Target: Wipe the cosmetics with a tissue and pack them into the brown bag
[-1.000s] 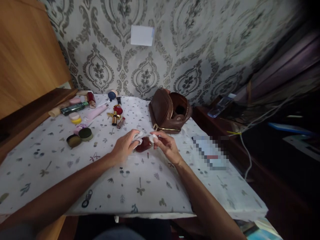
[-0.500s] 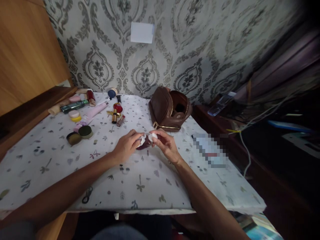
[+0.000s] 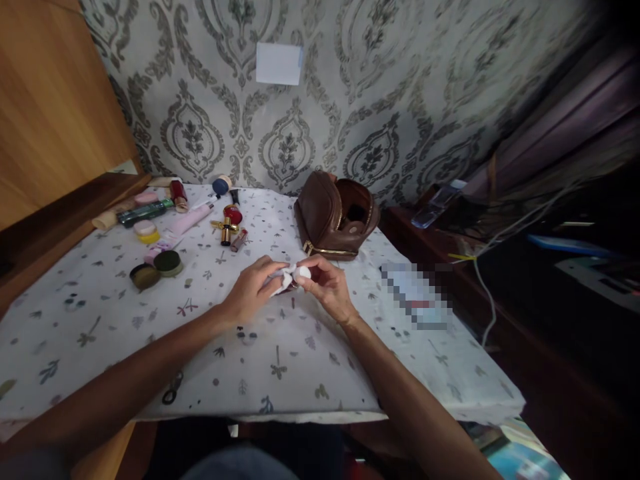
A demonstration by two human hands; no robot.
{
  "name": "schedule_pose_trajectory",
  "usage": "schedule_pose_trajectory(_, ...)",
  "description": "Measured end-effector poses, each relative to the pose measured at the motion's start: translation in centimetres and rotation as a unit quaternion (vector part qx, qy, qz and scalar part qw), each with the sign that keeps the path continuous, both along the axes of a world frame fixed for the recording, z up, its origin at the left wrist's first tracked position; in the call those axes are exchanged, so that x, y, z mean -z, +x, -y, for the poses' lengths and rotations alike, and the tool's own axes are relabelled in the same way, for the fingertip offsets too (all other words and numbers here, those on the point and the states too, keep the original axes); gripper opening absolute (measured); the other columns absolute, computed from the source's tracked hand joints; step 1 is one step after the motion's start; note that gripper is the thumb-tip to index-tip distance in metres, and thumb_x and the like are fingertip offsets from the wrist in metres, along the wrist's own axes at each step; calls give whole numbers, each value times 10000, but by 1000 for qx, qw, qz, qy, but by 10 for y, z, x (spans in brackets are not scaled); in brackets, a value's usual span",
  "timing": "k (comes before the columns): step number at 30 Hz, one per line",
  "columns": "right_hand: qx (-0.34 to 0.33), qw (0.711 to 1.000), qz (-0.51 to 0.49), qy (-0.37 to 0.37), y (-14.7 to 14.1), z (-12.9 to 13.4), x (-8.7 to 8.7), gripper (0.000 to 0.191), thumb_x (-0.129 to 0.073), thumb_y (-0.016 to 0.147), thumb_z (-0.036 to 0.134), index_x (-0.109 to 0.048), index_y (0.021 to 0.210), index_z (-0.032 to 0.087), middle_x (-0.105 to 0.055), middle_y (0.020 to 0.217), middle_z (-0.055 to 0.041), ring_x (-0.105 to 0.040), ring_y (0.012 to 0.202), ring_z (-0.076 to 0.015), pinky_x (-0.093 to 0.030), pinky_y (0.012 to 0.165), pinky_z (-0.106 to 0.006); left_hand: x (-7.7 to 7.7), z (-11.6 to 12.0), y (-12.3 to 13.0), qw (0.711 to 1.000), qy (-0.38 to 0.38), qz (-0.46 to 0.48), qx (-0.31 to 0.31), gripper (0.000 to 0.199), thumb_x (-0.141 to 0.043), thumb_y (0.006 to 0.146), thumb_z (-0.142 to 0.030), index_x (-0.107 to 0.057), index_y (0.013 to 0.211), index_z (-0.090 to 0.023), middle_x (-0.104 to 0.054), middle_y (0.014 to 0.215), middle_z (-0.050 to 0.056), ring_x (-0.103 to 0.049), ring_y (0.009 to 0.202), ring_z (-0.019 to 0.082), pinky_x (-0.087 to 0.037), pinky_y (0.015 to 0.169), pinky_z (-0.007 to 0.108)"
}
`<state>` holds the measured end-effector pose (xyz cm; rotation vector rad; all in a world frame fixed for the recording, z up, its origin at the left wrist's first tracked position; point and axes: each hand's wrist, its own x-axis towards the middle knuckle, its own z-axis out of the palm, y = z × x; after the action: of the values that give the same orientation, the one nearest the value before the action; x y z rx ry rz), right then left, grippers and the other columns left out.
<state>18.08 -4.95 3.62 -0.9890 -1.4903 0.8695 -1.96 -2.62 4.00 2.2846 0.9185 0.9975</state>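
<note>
Over the middle of the table, my left hand (image 3: 251, 288) has its fingers closed on a crumpled white wipe (image 3: 283, 279). My right hand (image 3: 329, 289) pinches a small round white piece, perhaps a cap (image 3: 303, 273), right beside the wipe. A dark red, shiny object (image 3: 293, 287) shows only partly beneath the wipe and my fingers, and I cannot make out its kind. Behind my hands stands a brown cosmetic bag (image 3: 330, 217), unzipped at the top. A lipstick in a gold tube (image 3: 227, 232) lies beyond my left hand.
An open round compact (image 3: 169, 263) and a pink tube (image 3: 194, 217) lie on the left among several cosmetics. To the right rests a blurred-out flat item (image 3: 417, 298). A clear bottle (image 3: 435, 205) and white cables (image 3: 493, 303) are off the table's right side.
The wipe and the round white piece have come together between my hands, and the wipe now covers more of the dark red object. The view has shifted slightly.
</note>
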Motion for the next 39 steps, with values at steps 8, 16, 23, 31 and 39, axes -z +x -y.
schedule_pose_trajectory(8,44,999,-17,-1,3,-6,5,360,-818,718,478,-613,809,196,-615,734,11,-517,599,-110,-445,545,-243,12,-3,-5,983,62,-169,-24,285,-486,966,-251,-602,1224,-218,-566,1066,50,-624,918,206,-505,753,294)
schedule_pose_trajectory(16,71,997,6,44,3,-6,2,280,-742,809,468,-734,938,220,-572,816,2,-513,538,-87,-445,490,-261,24,-21,-13,978,32,-204,-15,275,-526,949,-255,-613,1209,-231,-578,1063,35,-633,973,211,-501,796,291)
schedule_pose_trajectory(23,114,993,0,20,-5,2,4,376,-792,722,546,-685,831,203,-567,712,7,-464,492,-88,-387,393,-225,5,7,3,988,106,-108,-20,338,-484,990,-317,-537,1310,-223,-566,1042,43,-608,956,199,-498,785,283)
schedule_pose_trajectory(31,158,987,3,-13,-6,0,4,445,-779,691,601,-582,709,202,-516,573,48,-414,424,-71,-310,370,-205,6,2,3,973,87,-205,-61,278,-550,947,-311,-560,1216,-243,-552,1088,39,-597,969,203,-488,701,270)
schedule_pose_trajectory(39,182,980,-48,-60,1,-9,5,469,-777,676,627,-572,710,206,-533,546,51,-457,395,-91,-373,368,-229,17,-18,-11,971,19,-239,-22,108,-610,898,-313,-589,889,-207,-578,949,32,-611,863,219,-452,695,301)
